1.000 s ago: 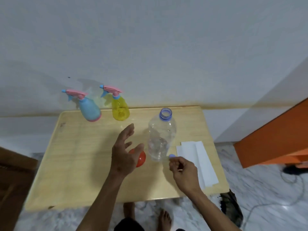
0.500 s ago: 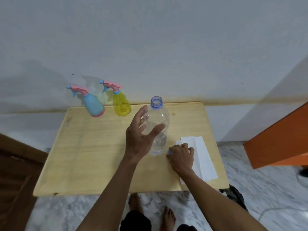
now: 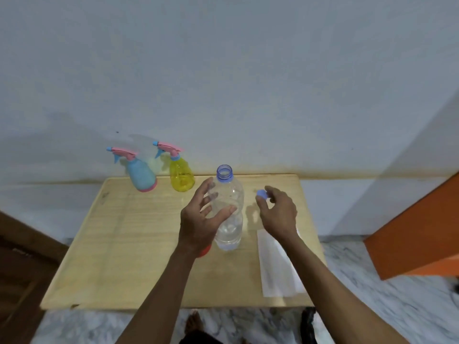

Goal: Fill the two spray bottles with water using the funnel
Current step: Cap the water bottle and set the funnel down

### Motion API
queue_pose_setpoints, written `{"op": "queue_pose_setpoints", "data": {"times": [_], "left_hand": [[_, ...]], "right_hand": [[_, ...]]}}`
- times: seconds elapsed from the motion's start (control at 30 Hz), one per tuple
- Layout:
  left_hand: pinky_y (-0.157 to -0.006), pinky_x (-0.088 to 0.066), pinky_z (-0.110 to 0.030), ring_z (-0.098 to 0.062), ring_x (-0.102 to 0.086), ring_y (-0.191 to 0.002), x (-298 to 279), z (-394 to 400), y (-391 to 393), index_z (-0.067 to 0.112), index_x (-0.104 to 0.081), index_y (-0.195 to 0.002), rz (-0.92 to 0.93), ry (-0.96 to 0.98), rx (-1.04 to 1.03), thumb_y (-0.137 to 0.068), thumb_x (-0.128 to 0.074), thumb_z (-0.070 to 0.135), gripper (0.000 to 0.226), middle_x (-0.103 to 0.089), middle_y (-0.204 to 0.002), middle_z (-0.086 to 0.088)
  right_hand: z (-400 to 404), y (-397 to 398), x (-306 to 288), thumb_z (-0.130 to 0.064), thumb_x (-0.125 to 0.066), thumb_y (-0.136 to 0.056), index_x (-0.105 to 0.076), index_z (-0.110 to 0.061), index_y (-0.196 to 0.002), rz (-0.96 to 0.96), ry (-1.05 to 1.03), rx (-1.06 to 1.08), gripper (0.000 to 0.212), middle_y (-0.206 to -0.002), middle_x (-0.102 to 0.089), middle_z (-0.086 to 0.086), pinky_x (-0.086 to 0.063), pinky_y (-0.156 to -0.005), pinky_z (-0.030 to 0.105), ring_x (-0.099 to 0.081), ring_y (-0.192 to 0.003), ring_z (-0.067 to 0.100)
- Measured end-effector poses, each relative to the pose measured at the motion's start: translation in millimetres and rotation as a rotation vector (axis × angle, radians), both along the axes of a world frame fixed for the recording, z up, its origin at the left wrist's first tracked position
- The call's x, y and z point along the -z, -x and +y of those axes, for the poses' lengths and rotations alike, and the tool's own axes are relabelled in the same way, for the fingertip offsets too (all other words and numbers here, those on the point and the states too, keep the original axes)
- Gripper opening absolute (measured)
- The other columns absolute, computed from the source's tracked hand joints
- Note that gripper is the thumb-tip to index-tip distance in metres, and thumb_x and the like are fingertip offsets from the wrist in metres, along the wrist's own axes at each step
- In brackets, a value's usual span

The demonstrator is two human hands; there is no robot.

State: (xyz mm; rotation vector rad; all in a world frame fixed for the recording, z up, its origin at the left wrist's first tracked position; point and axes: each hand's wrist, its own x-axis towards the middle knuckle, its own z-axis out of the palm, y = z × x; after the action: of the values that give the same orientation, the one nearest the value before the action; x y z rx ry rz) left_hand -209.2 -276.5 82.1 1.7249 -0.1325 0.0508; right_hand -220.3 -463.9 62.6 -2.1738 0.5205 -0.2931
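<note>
A clear water bottle (image 3: 229, 209) stands uncapped on the wooden table (image 3: 119, 256), with a little water at its bottom. My left hand (image 3: 201, 219) is spread around its left side, thumb against the front of the bottle. My right hand (image 3: 277, 214) is raised just right of the bottle and pinches the blue cap (image 3: 261, 194). A blue spray bottle (image 3: 140, 172) and a yellow spray bottle (image 3: 180, 171), both with pink trigger heads, stand at the table's back edge. The red funnel (image 3: 205, 250) shows only as a sliver under my left wrist.
White paper sheets (image 3: 278, 269) lie at the table's right front, partly under my right forearm. An orange panel (image 3: 412, 234) stands to the right of the table. A dark wooden piece (image 3: 19, 274) is at the left. My bare feet show below the table's front edge.
My right hand has lifted off the table by the paper and risen beside the bottle, carrying the cap. My left hand stays at the bottle's side. The camera has moved closer.
</note>
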Motion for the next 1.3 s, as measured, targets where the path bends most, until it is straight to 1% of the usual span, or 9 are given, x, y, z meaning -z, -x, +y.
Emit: {"op": "queue_pose_setpoints", "data": {"times": [0.1, 0.2, 0.3, 0.5, 0.77, 0.9, 1.0, 1.07, 1.3], "left_hand": [[-0.088, -0.054, -0.019, -0.008, -0.064, -0.115, 1.9, -1.1, 0.6, 0.028, -0.053, -0.139, -0.008, 0.013, 0.003, -0.071, -0.089, 0.021, 0.077, -0.062, -0.131, 0.011], [-0.094, -0.056, -0.029, -0.009, -0.064, -0.116, 4.3, -1.0, -0.2, 0.030, -0.052, -0.139, -0.013, 0.003, -0.004, -0.070, -0.089, 0.027, 0.079, -0.062, -0.133, 0.013], [-0.096, -0.056, -0.034, -0.010, -0.063, -0.119, 5.8, -0.4, -1.4, 0.028, -0.049, -0.142, -0.029, -0.004, 0.015, -0.074, -0.087, 0.018, 0.078, -0.061, -0.135, 0.012], [-0.096, -0.054, -0.027, -0.007, -0.061, -0.120, 4.1, 0.7, -0.8, 0.025, -0.048, -0.144, -0.017, 0.019, 0.036, -0.073, -0.087, 0.020, 0.080, -0.060, -0.136, 0.012], [-0.096, -0.054, -0.026, -0.007, -0.062, -0.119, 1.5, 1.8, 1.1, 0.025, -0.050, -0.142, -0.003, 0.057, 0.040, -0.075, -0.086, 0.015, 0.077, -0.061, -0.134, 0.012], [-0.093, -0.055, -0.025, -0.008, -0.063, -0.117, 1.2, 2.0, 1.0, 0.027, -0.052, -0.140, -0.006, 0.050, 0.040, -0.075, -0.087, 0.016, 0.075, -0.062, -0.131, 0.015], [-0.093, -0.055, -0.026, -0.006, -0.063, -0.117, 1.6, 2.3, 1.3, 0.027, -0.052, -0.140, -0.011, 0.038, 0.038, -0.075, -0.087, 0.018, 0.075, -0.062, -0.132, 0.015], [-0.095, -0.055, -0.027, -0.005, -0.062, -0.117, 1.1, 2.8, 1.2, 0.025, -0.051, -0.141, -0.008, 0.036, 0.039, -0.075, -0.087, 0.019, 0.076, -0.062, -0.133, 0.013], [-0.098, -0.055, -0.035, -0.007, -0.062, -0.120, 1.4, 2.2, 0.4, 0.024, -0.050, -0.143, -0.006, 0.019, 0.039, -0.074, -0.087, 0.020, 0.078, -0.062, -0.133, 0.012]], "right_hand": [[-5.9, -3.4, -72.0, -0.029, -0.068, -0.096, -0.066, -0.019, -0.127, -0.239, -0.152, -0.079, 0.033, -0.119, -0.066, -0.006, -0.045, -0.082, 0.006, -0.063, -0.096, -0.002], [-1.1, -2.3, -125.2, -0.026, -0.069, -0.096, -0.068, -0.021, -0.125, -0.312, -0.086, -0.347, 0.029, -0.116, -0.067, -0.009, -0.051, -0.081, 0.013, -0.063, -0.100, -0.003], [6.0, -7.7, -146.5, -0.023, -0.066, -0.098, -0.065, -0.015, -0.131, -0.246, 0.160, -0.612, 0.035, -0.124, -0.069, -0.002, -0.050, -0.091, 0.020, -0.064, -0.107, 0.007], [18.1, -24.9, -157.6, -0.017, -0.058, -0.101, -0.059, -0.015, -0.139, -0.036, 0.501, -0.819, 0.038, -0.136, -0.062, 0.006, -0.045, -0.102, 0.037, -0.057, -0.123, 0.025], [25.8, -32.4, -162.4, -0.022, -0.055, -0.104, -0.056, -0.018, -0.144, 0.084, 0.609, -0.865, 0.040, -0.135, -0.059, 0.008, -0.043, -0.100, 0.034, -0.053, -0.126, 0.026], [29.1, -33.9, -164.5, -0.039, -0.062, -0.099, -0.063, -0.014, -0.129, 0.099, 0.624, -0.810, 0.039, -0.120, -0.062, 0.008, -0.046, -0.090, 0.032, -0.057, -0.114, 0.026], [28.3, -32.0, -165.6, -0.042, -0.062, -0.098, -0.060, -0.016, -0.134, 0.098, 0.647, -0.820, 0.044, -0.124, -0.062, 0.007, -0.047, -0.097, 0.038, -0.058, -0.115, 0.025], [27.9, -31.0, -167.6, -0.036, -0.058, -0.100, -0.056, -0.020, -0.141, 0.118, 0.645, -0.846, 0.044, -0.129, -0.059, 0.006, -0.044, -0.099, 0.034, -0.055, -0.120, 0.023], [36.0, -32.7, -162.8, -0.046, -0.057, -0.100, -0.062, -0.011, -0.118, 0.169, 0.752, -0.761, 0.040, -0.116, -0.061, 0.009, -0.050, -0.086, 0.041, -0.060, -0.106, 0.032]]}}
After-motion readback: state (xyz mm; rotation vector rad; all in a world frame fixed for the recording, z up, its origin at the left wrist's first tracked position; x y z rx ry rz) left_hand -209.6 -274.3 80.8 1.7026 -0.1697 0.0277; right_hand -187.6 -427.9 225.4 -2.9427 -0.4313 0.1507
